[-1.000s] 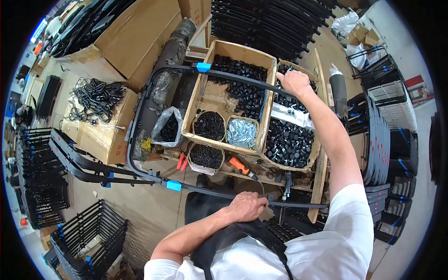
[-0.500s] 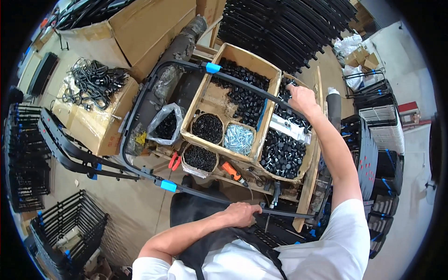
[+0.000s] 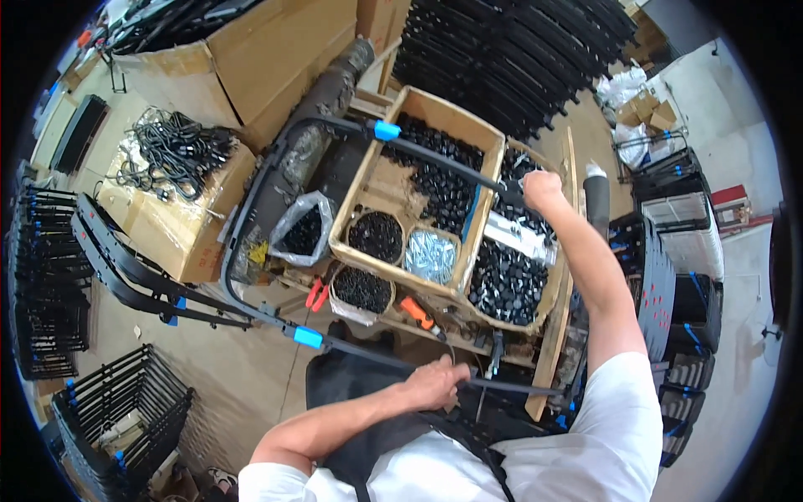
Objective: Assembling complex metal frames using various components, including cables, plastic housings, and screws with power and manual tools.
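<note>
holding the bent black tube frame [image 3: 276, 180] with both hands is the job right now. the frame hangs over the big cardboard box [image 3: 393, 180] of small black parts. the left hand [image 3: 435, 383] is curled tight on the near bar, in front of the box. the right hand [image 3: 539, 188] is closed on the far bar, at the right side of the box. it is best to keep both grips firm and the frame level, so it does not knock the box.

Bright, even daylight fills the scene — brightest at the far right, where the pale floor [image 3: 736, 276] is nearly washed out. Shadows are soft and short. The fisheye bends straight edges hard toward the black circular rim. The centre is sharp; the margins smear slightly — a faint colour fringe at left.
</note>
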